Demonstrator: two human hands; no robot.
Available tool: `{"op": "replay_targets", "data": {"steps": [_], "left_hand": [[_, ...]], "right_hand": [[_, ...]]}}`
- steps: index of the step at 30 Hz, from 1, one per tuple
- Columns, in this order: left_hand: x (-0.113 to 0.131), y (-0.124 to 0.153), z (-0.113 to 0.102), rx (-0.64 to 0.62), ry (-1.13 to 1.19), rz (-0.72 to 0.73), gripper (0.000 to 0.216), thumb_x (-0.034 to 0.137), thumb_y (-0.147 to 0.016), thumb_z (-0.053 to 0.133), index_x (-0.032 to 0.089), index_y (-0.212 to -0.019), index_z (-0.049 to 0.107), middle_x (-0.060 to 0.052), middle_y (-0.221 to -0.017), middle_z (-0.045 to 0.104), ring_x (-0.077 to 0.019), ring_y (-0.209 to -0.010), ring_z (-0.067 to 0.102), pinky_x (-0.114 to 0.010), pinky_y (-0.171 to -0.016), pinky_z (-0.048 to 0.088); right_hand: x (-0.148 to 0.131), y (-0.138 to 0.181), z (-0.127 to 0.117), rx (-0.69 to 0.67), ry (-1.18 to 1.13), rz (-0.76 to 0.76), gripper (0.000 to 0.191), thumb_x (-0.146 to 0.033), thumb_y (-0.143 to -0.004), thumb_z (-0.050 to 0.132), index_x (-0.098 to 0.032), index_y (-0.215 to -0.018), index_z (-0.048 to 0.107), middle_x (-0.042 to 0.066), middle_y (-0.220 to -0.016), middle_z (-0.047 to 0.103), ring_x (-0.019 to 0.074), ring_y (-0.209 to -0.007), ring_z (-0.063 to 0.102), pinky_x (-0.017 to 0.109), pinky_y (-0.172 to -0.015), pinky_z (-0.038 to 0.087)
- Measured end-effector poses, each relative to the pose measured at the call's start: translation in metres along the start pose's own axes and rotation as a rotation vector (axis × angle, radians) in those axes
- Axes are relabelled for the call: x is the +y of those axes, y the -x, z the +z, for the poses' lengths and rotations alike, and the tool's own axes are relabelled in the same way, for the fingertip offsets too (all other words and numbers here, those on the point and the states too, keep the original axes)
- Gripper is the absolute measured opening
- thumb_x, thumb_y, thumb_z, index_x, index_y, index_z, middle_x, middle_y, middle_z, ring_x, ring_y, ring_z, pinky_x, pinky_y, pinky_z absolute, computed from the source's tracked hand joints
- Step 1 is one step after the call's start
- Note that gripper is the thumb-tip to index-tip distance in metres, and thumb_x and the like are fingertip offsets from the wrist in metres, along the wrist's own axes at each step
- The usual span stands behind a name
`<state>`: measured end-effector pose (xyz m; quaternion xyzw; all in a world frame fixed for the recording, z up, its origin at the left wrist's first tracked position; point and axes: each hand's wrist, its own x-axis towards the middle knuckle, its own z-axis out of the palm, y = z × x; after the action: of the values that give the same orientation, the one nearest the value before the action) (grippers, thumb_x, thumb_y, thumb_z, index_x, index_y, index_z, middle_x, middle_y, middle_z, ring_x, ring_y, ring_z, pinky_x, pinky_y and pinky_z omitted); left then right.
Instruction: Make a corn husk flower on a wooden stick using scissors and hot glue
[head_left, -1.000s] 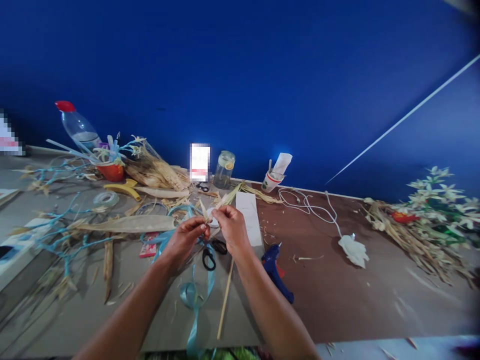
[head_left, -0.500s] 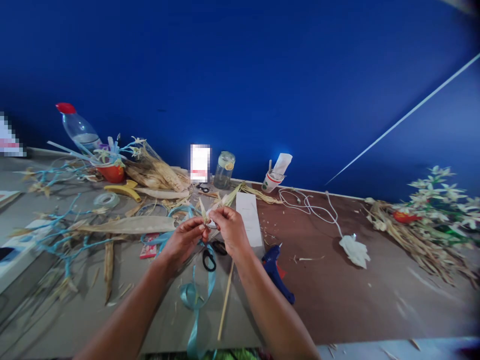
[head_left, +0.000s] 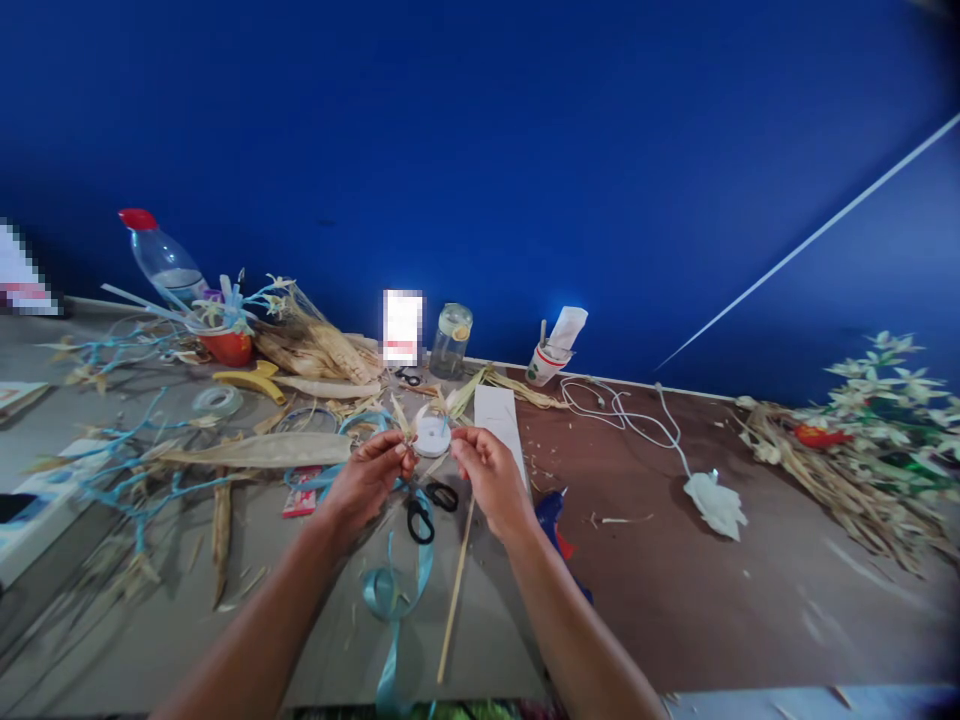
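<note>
Blue ribbon curls nearest, at six o'clock, with a thin stick beside it and black-handled scissors just beyond. Next, the left hand pinches a pale husk piece, at ten o'clock from the right hand, whose thumb and forefinger sit close together, though whether they grip anything I cannot tell. Farther off, a white spool lies at twelve o'clock, a clear jar beyond it.
</note>
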<state>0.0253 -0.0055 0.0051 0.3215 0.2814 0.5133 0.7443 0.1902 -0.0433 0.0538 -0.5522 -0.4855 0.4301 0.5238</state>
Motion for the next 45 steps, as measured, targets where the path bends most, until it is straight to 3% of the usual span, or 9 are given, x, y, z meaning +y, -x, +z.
{"op": "replay_targets", "data": {"steps": [6,11,15,20,28,34,38,42,45], "left_hand": [[0.003,0.0,-0.002,0.022,-0.012,0.01,0.019,0.023,-0.066,0.076,0.017,-0.081,0.067,0.0,-0.061,0.063,-0.0103,-0.059,0.057,-0.025,-0.062,0.048],[0.001,-0.001,-0.004,0.054,-0.023,0.027,0.02,0.024,-0.067,0.075,0.015,-0.083,0.067,0.0,-0.062,0.063,-0.0104,-0.061,0.058,-0.023,-0.061,0.048],[0.003,-0.001,-0.001,0.078,-0.01,0.027,0.02,0.024,-0.066,0.076,0.015,-0.082,0.067,0.0,-0.062,0.064,-0.0107,-0.06,0.059,-0.022,-0.059,0.047],[0.004,0.0,0.003,0.106,0.006,0.021,0.02,0.021,-0.064,0.077,0.015,-0.08,0.066,0.0,-0.06,0.064,-0.0105,-0.057,0.058,-0.022,-0.057,0.047],[0.006,0.001,0.006,0.145,-0.031,0.014,0.023,0.021,-0.06,0.079,0.014,-0.079,0.067,0.0,-0.059,0.064,-0.0101,-0.056,0.057,-0.021,-0.055,0.046],[0.004,0.0,0.004,0.155,-0.03,0.01,0.022,0.022,-0.062,0.078,0.015,-0.079,0.066,0.0,-0.059,0.063,-0.0097,-0.056,0.057,-0.021,-0.055,0.046],[0.002,-0.001,0.004,0.152,-0.008,0.021,0.022,0.022,-0.061,0.078,0.015,-0.079,0.065,0.0,-0.06,0.063,-0.0102,-0.057,0.057,-0.021,-0.055,0.045],[0.002,-0.001,0.004,0.155,-0.014,0.021,0.023,0.023,-0.061,0.077,0.015,-0.08,0.065,0.001,-0.059,0.062,-0.0104,-0.057,0.057,-0.021,-0.057,0.045],[0.002,-0.001,0.004,0.174,-0.01,0.017,0.024,0.024,-0.061,0.078,0.016,-0.079,0.066,0.001,-0.059,0.062,-0.0098,-0.056,0.056,-0.022,-0.057,0.045]], "right_hand": [[0.0,0.019,-0.035,0.008,0.348,-0.11,0.024,-0.033,-0.082,0.049,-0.015,-0.087,0.063,0.001,-0.066,0.058,0.0118,-0.055,0.047,0.022,-0.052,0.037],[0.01,0.043,-0.078,0.054,0.65,-0.091,0.041,-0.045,-0.086,0.044,-0.017,-0.058,0.055,-0.001,-0.051,0.049,0.0124,-0.051,0.047,0.023,-0.051,0.037],[0.044,0.075,-0.116,0.165,0.831,-0.068,0.035,-0.049,-0.08,0.054,-0.017,-0.089,0.063,0.006,-0.08,0.063,0.0188,-0.068,0.059,0.029,-0.064,0.048],[0.084,0.105,-0.138,0.226,1.117,-0.063,0.049,-0.041,-0.076,0.057,-0.019,-0.119,0.054,0.014,-0.116,0.055,0.0315,-0.109,0.054,0.045,-0.089,0.046],[0.088,0.102,-0.128,0.146,1.047,0.017,0.033,-0.031,-0.077,0.051,-0.018,-0.105,0.062,0.013,-0.103,0.058,0.027,-0.087,0.062,0.039,-0.075,0.051],[0.05,0.092,-0.132,0.059,0.389,0.061,0.032,-0.042,-0.082,0.053,-0.018,-0.1,0.063,0.006,-0.073,0.062,0.0206,-0.068,0.058,0.033,-0.064,0.047],[0.017,0.077,-0.1,-0.102,-0.138,0.028,0.041,-0.054,-0.078,0.056,-0.017,-0.095,0.062,0.008,-0.082,0.063,0.0118,-0.052,0.047,0.028,-0.052,0.04],[0.008,0.054,-0.054,-0.243,-0.059,0.025,0.039,-0.044,-0.065,0.075,-0.018,-0.089,0.06,-0.001,-0.066,0.055,0.0096,-0.052,0.044,0.022,-0.047,0.037],[0.007,0.041,-0.029,-0.212,0.077,-0.174,0.043,-0.039,-0.067,0.074,-0.02,-0.102,0.058,0.004,-0.087,0.059,0.0123,-0.065,0.051,0.023,-0.055,0.043]]}}
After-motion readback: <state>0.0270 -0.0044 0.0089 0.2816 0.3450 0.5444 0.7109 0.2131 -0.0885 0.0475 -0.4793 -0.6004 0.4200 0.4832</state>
